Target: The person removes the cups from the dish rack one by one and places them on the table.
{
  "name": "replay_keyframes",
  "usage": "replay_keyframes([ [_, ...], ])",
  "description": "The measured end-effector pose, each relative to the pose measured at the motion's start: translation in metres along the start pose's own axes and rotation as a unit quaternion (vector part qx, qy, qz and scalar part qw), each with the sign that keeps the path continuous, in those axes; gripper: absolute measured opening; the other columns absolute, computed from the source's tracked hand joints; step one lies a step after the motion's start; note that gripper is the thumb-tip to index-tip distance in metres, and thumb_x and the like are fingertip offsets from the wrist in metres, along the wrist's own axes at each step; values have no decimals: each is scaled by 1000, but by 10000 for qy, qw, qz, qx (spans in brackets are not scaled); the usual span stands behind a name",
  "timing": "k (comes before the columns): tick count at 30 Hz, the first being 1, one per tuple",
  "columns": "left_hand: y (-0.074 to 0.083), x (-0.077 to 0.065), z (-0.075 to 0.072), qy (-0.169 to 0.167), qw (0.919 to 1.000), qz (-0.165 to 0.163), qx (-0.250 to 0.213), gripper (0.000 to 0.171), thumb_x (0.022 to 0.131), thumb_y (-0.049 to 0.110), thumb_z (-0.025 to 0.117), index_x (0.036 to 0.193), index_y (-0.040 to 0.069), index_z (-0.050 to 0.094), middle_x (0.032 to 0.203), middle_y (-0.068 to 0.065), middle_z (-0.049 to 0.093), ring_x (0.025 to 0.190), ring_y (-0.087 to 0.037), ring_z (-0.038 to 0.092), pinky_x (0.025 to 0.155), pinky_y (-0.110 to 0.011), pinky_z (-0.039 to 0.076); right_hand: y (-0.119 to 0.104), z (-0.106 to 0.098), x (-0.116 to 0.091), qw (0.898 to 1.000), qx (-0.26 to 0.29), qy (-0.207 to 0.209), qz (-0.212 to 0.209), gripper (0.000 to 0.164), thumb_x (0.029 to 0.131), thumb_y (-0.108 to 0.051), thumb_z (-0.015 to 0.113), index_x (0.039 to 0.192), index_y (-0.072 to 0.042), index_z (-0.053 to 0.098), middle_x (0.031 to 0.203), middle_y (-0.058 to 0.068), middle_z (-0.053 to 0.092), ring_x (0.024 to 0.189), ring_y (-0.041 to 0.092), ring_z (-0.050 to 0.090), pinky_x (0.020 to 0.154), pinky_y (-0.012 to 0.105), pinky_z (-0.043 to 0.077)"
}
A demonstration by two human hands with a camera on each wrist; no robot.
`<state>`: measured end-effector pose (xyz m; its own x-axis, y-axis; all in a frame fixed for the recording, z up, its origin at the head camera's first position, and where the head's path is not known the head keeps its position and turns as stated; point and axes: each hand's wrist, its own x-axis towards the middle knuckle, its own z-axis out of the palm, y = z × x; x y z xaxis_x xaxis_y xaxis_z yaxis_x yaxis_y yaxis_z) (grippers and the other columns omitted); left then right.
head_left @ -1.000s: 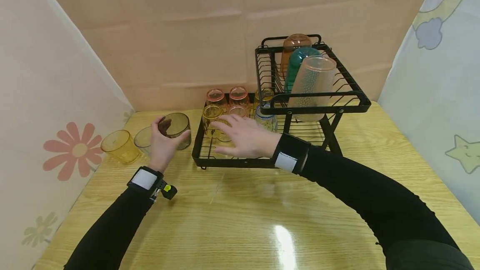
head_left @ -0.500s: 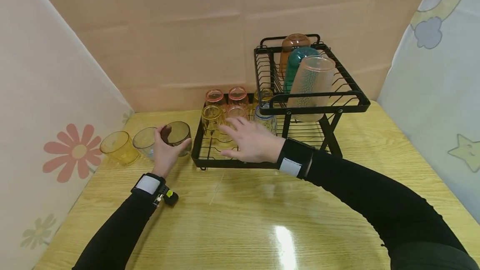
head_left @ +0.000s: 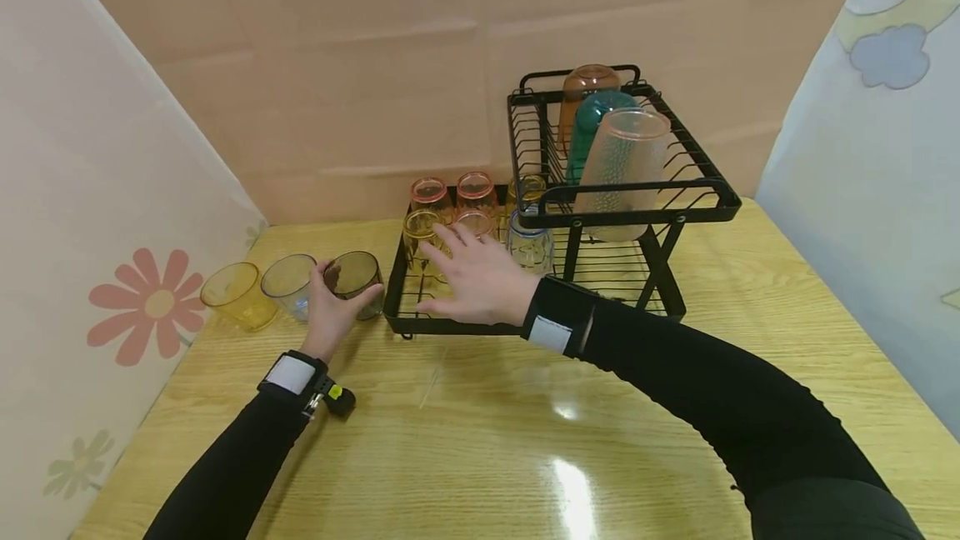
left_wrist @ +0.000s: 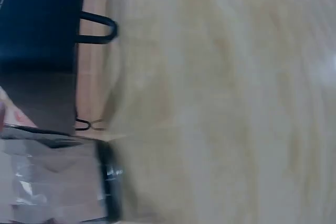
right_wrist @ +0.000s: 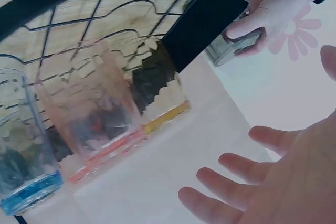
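Observation:
My left hand (head_left: 330,317) grips a smoky brown glass (head_left: 358,283) between thumb and fingers, mouth up, just left of the rack. This glass appears to stand on the table. Beside it are a clear bluish glass (head_left: 288,282) and a yellow glass (head_left: 238,297), both mouth up. Fingers spread, my right hand (head_left: 486,280) hovers over the front of the black dish rack's (head_left: 480,326) lower tier and holds nothing. Behind it, upside-down glasses stand there: yellow (head_left: 422,236), pink (head_left: 475,190) and blue-rimmed (head_left: 531,244). The left wrist view does not show the held glass.
On the rack's raised tier stand an upside-down amber glass (head_left: 590,82), a teal glass (head_left: 596,119) and a tall clear textured glass (head_left: 626,161). The tier's crossed legs (head_left: 658,273) rise at the right. Fabric hangs behind and at both sides of the wooden table (head_left: 450,440).
My left hand has brought the smoky glass nearer to me and lower, uncovering more of the clear glass. My right hand stays spread over the rack, now slightly further left.

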<state>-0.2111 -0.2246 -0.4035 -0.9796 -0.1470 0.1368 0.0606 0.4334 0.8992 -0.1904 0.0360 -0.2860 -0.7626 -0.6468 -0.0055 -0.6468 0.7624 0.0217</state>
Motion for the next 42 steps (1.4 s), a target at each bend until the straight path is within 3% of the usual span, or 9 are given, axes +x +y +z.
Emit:
replay_keyframes([
  [4,9,0,-10,-558,9966,-144,591,99,89,35,72,153,1,3,152,-29,15,141,-41,19,109,-53,26,-5,-3,5,9997,-112,194,-46,84,92,-70,40,155,-17,25,159,15,18,142,37,22,104,51,37],
  [10,29,-9,-31,-1530,9813,-196,1150,95,96,39,60,152,-4,-4,152,-33,9,139,-48,15,106,-62,23,-9,-8,16,9998,-202,90,23,86,91,-72,37,156,-19,20,160,14,15,143,36,19,107,54,32],
  [17,50,-20,-60,-2310,9475,218,2200,94,95,46,59,151,-8,6,152,-35,13,136,-53,21,102,-66,27,-6,-7,34,9994,-216,35,271,85,91,-74,34,157,-21,19,160,12,13,144,34,18,103,54,35],
  [23,58,-24,-85,-2936,9207,266,2559,89,96,44,58,151,-8,11,151,-34,18,132,-55,26,97,-65,35,-7,-5,50,9989,-99,-39,458,86,91,-74,33,157,-21,18,161,12,12,144,32,18,101,53,38],
  [28,65,-22,-98,-2544,9119,685,3146,93,89,47,67,149,-8,21,147,-37,23,128,-56,31,93,-66,37,-7,-3,65,9984,-37,27,568,85,92,-73,33,157,-20,19,160,13,11,144,34,17,104,54,34],
  [31,69,-17,-104,-2018,8932,1250,3820,98,81,50,75,145,-7,29,143,-39,27,128,-58,29,94,-70,32,-4,-1,73,9979,19,134,637,83,92,-72,34,156,-21,21,160,13,13,143,34,18,105,54,33],
  [35,75,-7,-108,-1636,8690,1606,4386,108,73,59,77,146,-5,30,145,-36,26,133,-57,20,96,-75,22,1,2,82,9972,126,210,709,83,92,-72,35,156,-21,22,160,13,14,143,33,17,105,54,32],
  [39,82,7,-104,-1601,8682,1604,4414,114,73,63,74,151,-1,22,150,-35,20,135,-57,17,97,-76,17,5,6,91,9963,166,204,818,84,91,-73,34,157,-22,20,160,13,13,144,33,15,105,53,31],
  [42,89,17,-96,-1626,8734,1543,4324,117,73,65,74,154,3,16,152,-34,17,136,-57,15,99,-76,14,6,10,98,9954,110,192,930,85,91,-74,33,157,-23,19,160,12,13,144,32,15,106,52,32],
])
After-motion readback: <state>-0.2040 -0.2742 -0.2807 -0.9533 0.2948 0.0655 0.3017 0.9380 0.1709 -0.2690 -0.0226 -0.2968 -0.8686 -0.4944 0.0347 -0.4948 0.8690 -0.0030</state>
